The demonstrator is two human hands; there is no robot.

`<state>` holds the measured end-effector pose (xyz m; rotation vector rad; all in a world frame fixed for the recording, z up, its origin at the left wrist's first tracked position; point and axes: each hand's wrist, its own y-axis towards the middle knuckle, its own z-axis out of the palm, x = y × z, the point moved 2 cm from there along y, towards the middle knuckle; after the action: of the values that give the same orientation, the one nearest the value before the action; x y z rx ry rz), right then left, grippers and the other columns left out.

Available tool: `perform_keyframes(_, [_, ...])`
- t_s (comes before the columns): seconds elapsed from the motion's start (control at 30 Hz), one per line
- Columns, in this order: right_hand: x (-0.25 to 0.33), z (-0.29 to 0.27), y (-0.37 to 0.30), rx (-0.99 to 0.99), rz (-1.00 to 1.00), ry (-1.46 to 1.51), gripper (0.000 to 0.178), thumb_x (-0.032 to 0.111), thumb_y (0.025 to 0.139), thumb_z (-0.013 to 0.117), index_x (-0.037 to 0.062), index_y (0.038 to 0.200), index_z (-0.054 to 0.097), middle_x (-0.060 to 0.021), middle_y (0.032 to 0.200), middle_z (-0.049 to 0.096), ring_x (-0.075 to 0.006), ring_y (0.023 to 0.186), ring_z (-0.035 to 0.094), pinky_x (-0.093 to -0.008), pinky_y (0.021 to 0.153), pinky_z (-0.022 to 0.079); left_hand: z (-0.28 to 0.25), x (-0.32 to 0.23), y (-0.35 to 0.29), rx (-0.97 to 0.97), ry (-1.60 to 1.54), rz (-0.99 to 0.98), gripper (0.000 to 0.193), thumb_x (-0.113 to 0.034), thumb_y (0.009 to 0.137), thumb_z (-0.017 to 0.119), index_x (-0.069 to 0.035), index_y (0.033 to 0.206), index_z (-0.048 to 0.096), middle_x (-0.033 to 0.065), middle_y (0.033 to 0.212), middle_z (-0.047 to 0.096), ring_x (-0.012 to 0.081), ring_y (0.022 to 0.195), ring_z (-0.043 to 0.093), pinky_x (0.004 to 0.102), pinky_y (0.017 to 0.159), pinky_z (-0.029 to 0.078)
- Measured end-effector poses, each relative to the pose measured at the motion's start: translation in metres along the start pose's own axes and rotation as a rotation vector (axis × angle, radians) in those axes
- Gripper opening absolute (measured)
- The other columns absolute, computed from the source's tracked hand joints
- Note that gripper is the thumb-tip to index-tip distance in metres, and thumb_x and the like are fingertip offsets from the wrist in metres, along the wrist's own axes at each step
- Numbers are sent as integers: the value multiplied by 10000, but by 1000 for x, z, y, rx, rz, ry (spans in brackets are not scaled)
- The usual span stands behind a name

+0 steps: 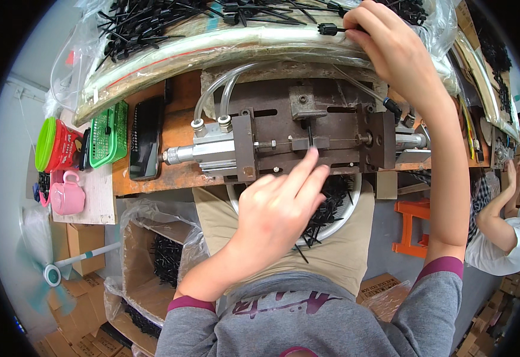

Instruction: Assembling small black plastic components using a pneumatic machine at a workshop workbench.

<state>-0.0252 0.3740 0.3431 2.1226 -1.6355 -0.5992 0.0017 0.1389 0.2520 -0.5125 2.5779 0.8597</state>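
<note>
Left hand (275,208) sits just below the jig (307,140), fingers loosely curled, index + middle fingertips (313,157) stretched up to a thin black pin (310,134) standing upright in the jig's centre slot; tips touch the pin's lower end, pinching it lightly as far as I can tell. Right under this hand: a round bowl (349,205) of loose black pins on the person's lap. Left of the hand, an air cylinder (206,152) w/ two clear hoses (215,95) bolts onto the jig.

Right hand (390,50) is up past the jig's far right corner, fingers closed on one black pin (331,28) by its stem, head pointing left. Just beyond & left of that hand, a heap of same pins (147,24) lies on a plastic-wrapped tray (212,47).

Far left of left hand on the surface (179,128): black phone (145,140), green basket (110,134), red-green tub (55,146), pink cup (66,193). Below-left of that hand, a bag-lined box (153,250) w/ more pins. Right of right forearm, another person (506,229) sits by an orange stool (411,229).
</note>
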Motion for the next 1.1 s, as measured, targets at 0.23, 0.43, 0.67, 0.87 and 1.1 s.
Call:
perform_keyframes(0.23, [17, -3, -31, -403, -228, -160, 255, -32, 812, 725, -12, 1044, 621, -123, 972, 654, -267, 811, 630, -348, 697, 514, -57, -38, -22, -294, -1420, 172, 78, -56, 846, 726, -17, 903, 689, 140, 1005, 706, 208, 788, 641, 290, 682, 553])
perform_keyframes(0.43, [43, 9, -61, -560, -356, -132, 288, 70, 688, 672, -24, 960, 651, -145, 1003, 662, -266, 771, 601, -341, 632, 515, -80, -36, -22, -80, -1653, 197, 108, -87, 933, 680, -72, 830, 654, 86, 943, 674, 185, 884, 588, 275, 749, 545])
perform_keyframes(0.67, [73, 3, -87, -474, -287, -51, 242, 70, 727, 688, 4, 958, 660, -143, 1057, 686, -240, 828, 594, -337, 627, 498, -83, -52, -25, -212, -1735, -42, 99, -97, 934, 687, -62, 844, 663, 75, 966, 679, 183, 882, 610, 259, 723, 550])
perform_keyframes(0.87, [84, -4, -109, -365, -201, -29, 302, 3, 758, 733, -3, 1036, 616, -171, 1126, 665, -248, 869, 585, -365, 676, 510, -89, 21, -46, -558, -982, 196, 122, 25, 886, 602, -14, 771, 611, 115, 794, 632, 201, 744, 624, 308, 696, 527])
perform_keyframes(1.1, [94, -6, -118, -361, -176, 3, 357, -8, 763, 732, -27, 1084, 577, -189, 1125, 646, -254, 863, 579, -378, 682, 508, -111, 194, -54, -450, 339, -533, 409, -218, 797, 821, -17, 1127, 685, 147, 1076, 711, 263, 1022, 673, 367, 907, 501])
